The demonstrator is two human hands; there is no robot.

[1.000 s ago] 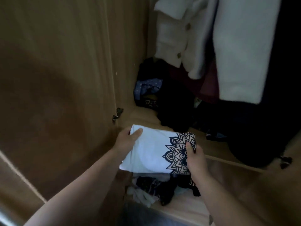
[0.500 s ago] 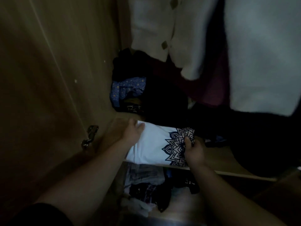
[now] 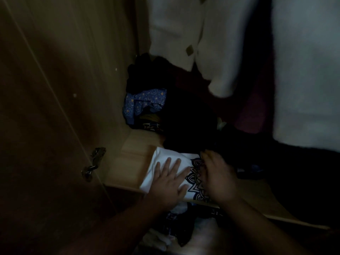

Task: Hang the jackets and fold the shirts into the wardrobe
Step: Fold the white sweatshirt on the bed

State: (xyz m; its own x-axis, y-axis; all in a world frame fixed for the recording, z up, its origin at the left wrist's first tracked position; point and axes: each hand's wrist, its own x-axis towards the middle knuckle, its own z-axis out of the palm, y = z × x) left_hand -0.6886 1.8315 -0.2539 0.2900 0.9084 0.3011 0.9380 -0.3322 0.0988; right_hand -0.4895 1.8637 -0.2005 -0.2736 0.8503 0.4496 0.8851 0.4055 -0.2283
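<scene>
A folded white shirt (image 3: pixel 161 161) with a dark mandala print lies on the wooden wardrobe shelf (image 3: pixel 128 162), near its front edge. My left hand (image 3: pixel 169 181) rests flat on the shirt's white part with the fingers spread. My right hand (image 3: pixel 217 177) lies over the printed part, fingers curved down onto the cloth; whether it pinches the fabric is hidden. A white buttoned jacket (image 3: pixel 184 34) hangs above at the back, and another pale garment (image 3: pixel 305 70) hangs to its right.
A blue patterned cloth (image 3: pixel 143 103) and dark clothes (image 3: pixel 187 118) are piled at the back of the shelf. The wardrobe door (image 3: pixel 46 107) stands open at the left with a metal hinge (image 3: pixel 93 162). More clothes (image 3: pixel 184 227) lie on the level below.
Both hands carried the folded shirt forward onto the shelf. My left hand went from gripping its edge to lying flat on top. The view moved closer into the wardrobe.
</scene>
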